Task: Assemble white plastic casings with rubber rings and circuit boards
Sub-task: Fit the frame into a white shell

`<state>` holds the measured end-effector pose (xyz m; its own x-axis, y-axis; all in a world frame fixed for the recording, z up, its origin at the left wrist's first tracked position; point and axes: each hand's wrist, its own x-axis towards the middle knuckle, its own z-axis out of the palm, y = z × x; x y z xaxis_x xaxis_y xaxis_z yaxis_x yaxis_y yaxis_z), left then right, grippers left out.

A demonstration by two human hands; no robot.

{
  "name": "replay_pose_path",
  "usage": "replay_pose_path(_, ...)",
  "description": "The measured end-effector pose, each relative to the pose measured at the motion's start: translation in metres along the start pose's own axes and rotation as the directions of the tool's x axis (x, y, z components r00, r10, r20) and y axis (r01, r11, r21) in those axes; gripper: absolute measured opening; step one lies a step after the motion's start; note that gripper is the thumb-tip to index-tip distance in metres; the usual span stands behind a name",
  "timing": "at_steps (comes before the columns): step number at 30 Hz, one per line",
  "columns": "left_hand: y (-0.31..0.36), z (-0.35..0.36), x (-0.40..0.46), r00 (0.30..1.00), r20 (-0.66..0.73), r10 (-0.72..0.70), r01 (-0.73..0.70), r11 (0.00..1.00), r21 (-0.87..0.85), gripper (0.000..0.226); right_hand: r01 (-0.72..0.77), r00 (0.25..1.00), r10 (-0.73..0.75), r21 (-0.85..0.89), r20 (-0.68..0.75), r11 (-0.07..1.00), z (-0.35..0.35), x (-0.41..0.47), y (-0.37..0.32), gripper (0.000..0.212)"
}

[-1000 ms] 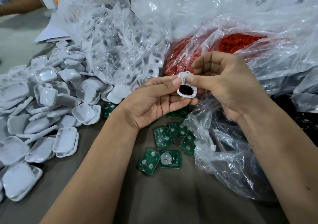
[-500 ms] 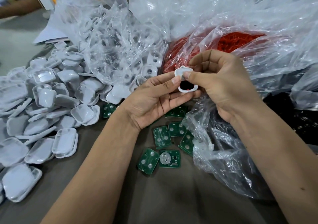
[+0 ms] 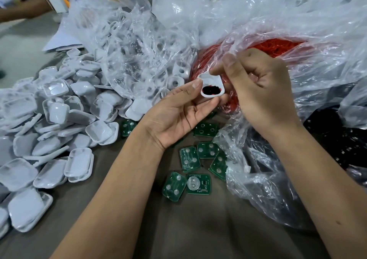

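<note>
Both hands' grips (image 3: pixel 179 107) (image 3: pixel 260 91) pinch 1 casing (image 3: pixel 212 87); bagged red rings (image 3: pixel 278 46) behind, circuit boards (image 3: pixel 189 158) beneath.

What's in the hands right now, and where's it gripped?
One white casing. Left hand pinches its left edge with the thumb and supports it from below; right hand pinches its top corner.

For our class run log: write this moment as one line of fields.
stage: casing in hand | left hand: holds white casing | right hand: pinches its top edge | circuit boards: on table
</note>
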<state>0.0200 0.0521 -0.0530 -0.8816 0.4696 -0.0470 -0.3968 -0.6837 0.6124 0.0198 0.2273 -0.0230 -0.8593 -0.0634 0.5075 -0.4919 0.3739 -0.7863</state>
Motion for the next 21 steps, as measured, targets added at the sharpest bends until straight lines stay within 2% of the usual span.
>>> replay_pose_path(4,0.001,-0.0008,-0.0001,1.0,0.007,0.007,-0.007,1.0,0.014,0.025,0.084,0.995,-0.075,-0.154,0.064,0.984,0.0023,-0.0001,0.0022,0.034)
replay_pose_path(8,0.0,-0.0001,-0.0004,1.0,0.004,0.003,-0.003,0.999,0.046,0.026,0.18,0.983,-0.162,-0.259,0.09,0.949,0.003,0.0007,0.0041,0.033)
replay_pose_path(21,0.0001,0.0013,0.0027,0.999,-0.039,0.022,-0.021,0.999,0.024,0.023,0.212,0.973,-0.182,-0.236,0.143,0.948,0.0016,0.002,0.0048,0.026)
